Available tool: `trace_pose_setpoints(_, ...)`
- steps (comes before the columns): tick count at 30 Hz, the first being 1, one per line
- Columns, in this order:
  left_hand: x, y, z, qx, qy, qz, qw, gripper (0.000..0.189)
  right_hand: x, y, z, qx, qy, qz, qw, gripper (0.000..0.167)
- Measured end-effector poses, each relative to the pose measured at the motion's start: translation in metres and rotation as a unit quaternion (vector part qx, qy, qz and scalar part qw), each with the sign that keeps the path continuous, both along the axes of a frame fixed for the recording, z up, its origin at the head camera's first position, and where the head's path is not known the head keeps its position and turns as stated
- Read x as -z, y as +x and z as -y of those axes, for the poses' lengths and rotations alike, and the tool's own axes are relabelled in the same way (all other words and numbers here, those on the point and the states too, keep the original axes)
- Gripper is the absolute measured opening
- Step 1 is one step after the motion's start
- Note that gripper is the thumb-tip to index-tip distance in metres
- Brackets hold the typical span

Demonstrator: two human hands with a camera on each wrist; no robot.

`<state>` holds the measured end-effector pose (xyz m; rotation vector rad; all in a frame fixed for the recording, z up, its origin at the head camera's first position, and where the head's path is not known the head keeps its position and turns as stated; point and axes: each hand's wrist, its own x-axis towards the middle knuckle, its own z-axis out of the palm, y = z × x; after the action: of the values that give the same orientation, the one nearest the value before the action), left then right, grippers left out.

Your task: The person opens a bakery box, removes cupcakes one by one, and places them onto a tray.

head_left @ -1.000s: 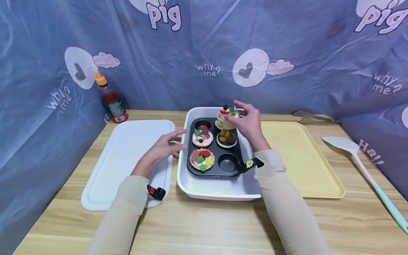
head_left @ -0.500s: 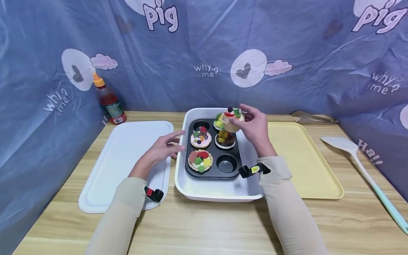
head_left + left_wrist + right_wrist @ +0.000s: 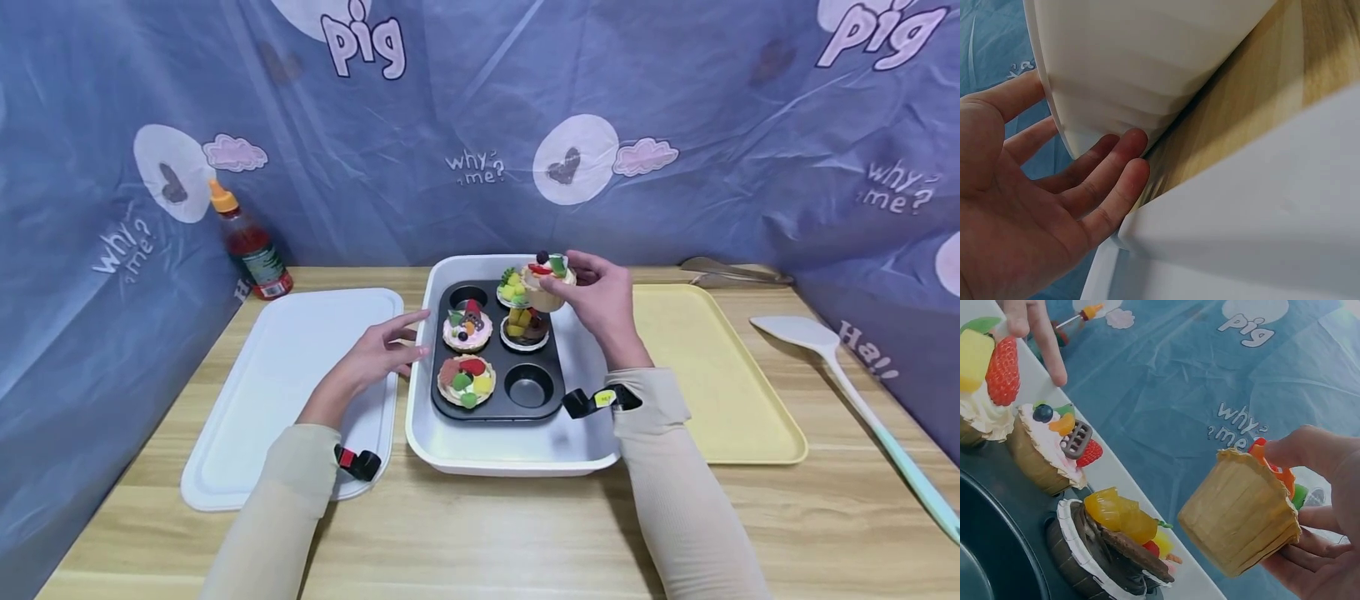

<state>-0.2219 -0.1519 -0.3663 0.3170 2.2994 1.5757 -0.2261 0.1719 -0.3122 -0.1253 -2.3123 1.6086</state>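
My right hand (image 3: 604,307) pinches a fruit tart (image 3: 1235,515) by its rim, thumb on the topping side. The tart has a tan shell and red, green and dark fruit on top; it hangs above the right side of a dark muffin pan (image 3: 487,412). In the pan sit a pink-cream tart (image 3: 467,330), a chocolate tart (image 3: 525,332), a red-and-green fruit tart (image 3: 467,382) and a yellow-green fruit tart (image 3: 512,288). The pan lies in a white bin (image 3: 510,467). My left hand (image 3: 382,354) has loosely extended fingers at the bin's left wall, touching its rim.
A white tray (image 3: 247,400) lies on the left and a yellow tray (image 3: 735,400) on the right. A sauce bottle (image 3: 258,254) stands back left. Metal utensils (image 3: 731,271) lie back right, and a white-and-mint spatula (image 3: 840,367) at far right. A printed blue sheet (image 3: 420,208) hangs behind.
My right hand has shifted slightly right with the fruit tart, uncovering the yellow-green tart at the pan's back right. My left hand stays at the bin's rim. The head view has drifted a little.
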Motion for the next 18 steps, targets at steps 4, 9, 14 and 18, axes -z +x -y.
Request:
trace_pose_setpoints(4,0.000,0.001,0.001,-0.001,-0.001,0.000,1.0000,0.064,-0.001,0.001,0.000,0.003,0.002,0.000,1.0000,0.057)
trace_pose_setpoints(9,0.002,0.000,0.001,0.001,-0.003,0.001,1.0000,0.065,-0.005,0.004,-0.004,0.000,-0.002,-0.009,1.0000,0.055)
trace_pose_setpoints(14,0.002,0.001,0.001,0.000,-0.001,0.000,1.0000,0.065,-0.011,0.007,-0.017,0.016,0.000,-0.024,0.9996,0.053)
trace_pose_setpoints(18,0.001,0.001,0.000,-0.004,-0.001,0.000,1.0000,0.064,-0.013,0.007,-0.031,0.036,0.005,-0.019,0.9992,0.055)
